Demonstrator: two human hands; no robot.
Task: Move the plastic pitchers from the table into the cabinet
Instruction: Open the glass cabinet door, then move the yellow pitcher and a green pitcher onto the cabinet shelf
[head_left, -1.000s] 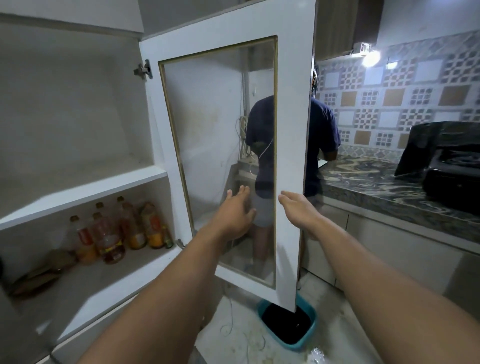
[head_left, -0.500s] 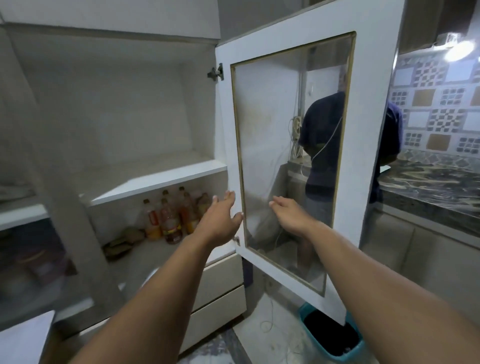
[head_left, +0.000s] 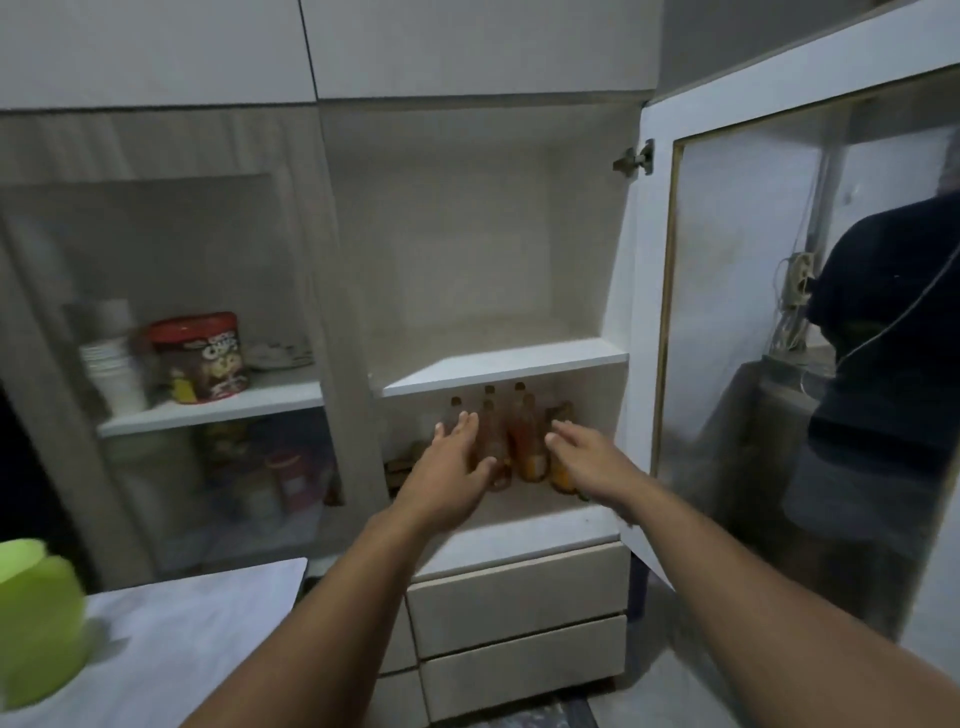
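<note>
A lime-green plastic pitcher (head_left: 36, 621) stands on the pale table (head_left: 197, 618) at the lower left, partly cut off by the frame edge. The white cabinet (head_left: 498, 358) is straight ahead with its glass door (head_left: 779, 338) swung wide to the right. Its upper shelf is bare. My left hand (head_left: 449, 473) and my right hand (head_left: 584, 457) are both stretched out, fingers apart and holding nothing, in front of the lower shelf. Neither hand touches the pitcher.
Several bottles of orange and brown liquid (head_left: 511, 441) stand on the lower shelf behind my hands. Left of it, a closed glass-front section holds a red tin (head_left: 200, 356) and stacked white cups (head_left: 111, 366). Two drawers (head_left: 519, 623) sit below. A person (head_left: 883, 364) stands behind the open door.
The view has swung left, from the open door to the cabinet's inside. Both empty hands now sit before the lower shelf, and the table with the green pitcher has come into view.
</note>
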